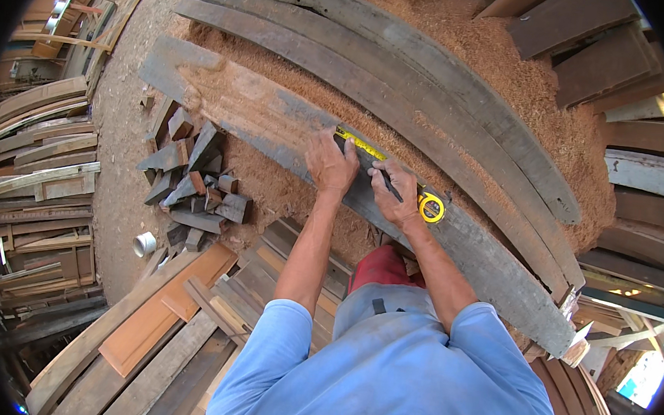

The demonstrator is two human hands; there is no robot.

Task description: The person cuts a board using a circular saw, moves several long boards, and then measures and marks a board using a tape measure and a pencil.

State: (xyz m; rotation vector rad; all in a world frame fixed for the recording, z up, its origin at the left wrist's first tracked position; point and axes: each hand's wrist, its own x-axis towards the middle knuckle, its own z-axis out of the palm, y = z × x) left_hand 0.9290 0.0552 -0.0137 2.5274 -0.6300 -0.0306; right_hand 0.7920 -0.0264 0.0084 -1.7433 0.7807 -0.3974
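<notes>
A long grey plank [469, 249] lies slantwise before me, dusted with sawdust at its far left part. Across its top runs the yellow blade [362, 145] of a tape measure, and the round yellow-and-black case [431, 207] rests on the plank just right of my right hand. My left hand [331, 162] pinches the blade near its left end, thumb and fingers on it. In my right hand [397, 193] is a dark, slim pencil-like marker [390, 187], its tip pointing toward the blade; fingers partly hide it.
Curved grey boards [405, 65] lie beyond the plank on sawdust [512, 105]. A heap of wood offcuts [194, 173] sits at left, near a white cup-like container [143, 244]. Boards [168, 312] lean at lower left, and stacked timber [40, 145] lines the left side.
</notes>
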